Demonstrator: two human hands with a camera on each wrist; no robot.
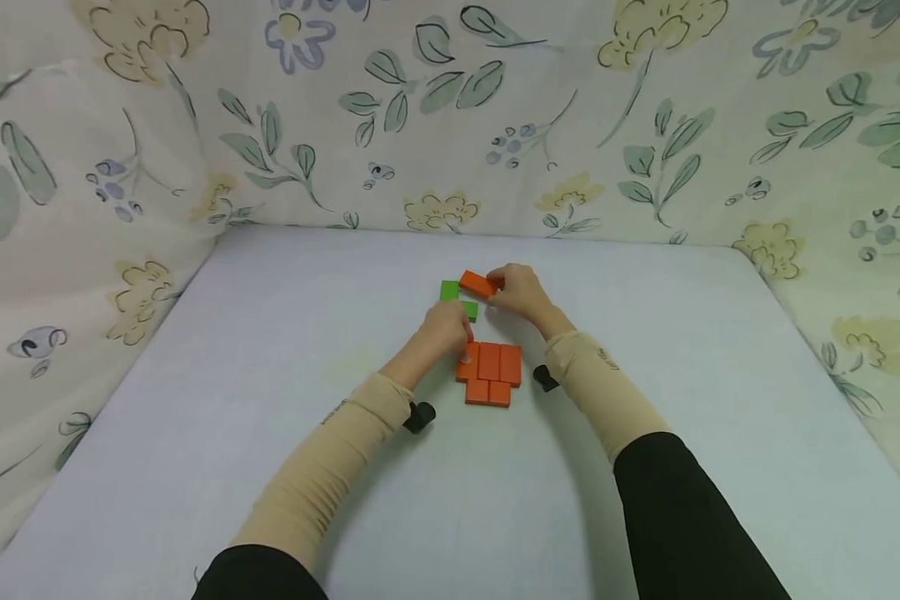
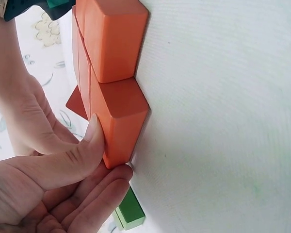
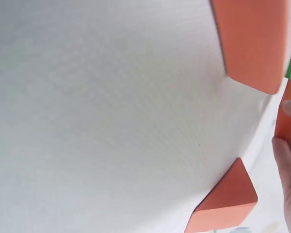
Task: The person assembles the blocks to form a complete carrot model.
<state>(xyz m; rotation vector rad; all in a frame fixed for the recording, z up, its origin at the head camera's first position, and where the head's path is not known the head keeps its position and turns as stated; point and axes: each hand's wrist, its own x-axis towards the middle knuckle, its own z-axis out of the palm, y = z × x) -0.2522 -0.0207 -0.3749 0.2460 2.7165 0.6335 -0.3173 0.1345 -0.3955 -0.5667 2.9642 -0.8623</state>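
In the head view, several orange blocks lie flat in a close cluster (image 1: 499, 364). My left hand (image 1: 445, 327) is at the cluster's upper left corner. Its thumb lies on the top face of an orange block (image 2: 121, 126) in the left wrist view, with fingertips against the block's end. Beyond the cluster, my right hand (image 1: 520, 289) pinches another orange block (image 1: 477, 283) by its right end. That block lies slanted beside two green blocks (image 1: 449, 290), partly hidden by my left hand. At the right edge of the right wrist view, a hand holds an orange block (image 3: 286, 114).
The white table (image 1: 270, 350) spreads around the blocks. Flowered cloth (image 1: 450, 125) stands behind it and along both sides. Black wrist cameras hang below each sleeve. Another orange block (image 3: 225, 204) shows low in the right wrist view.
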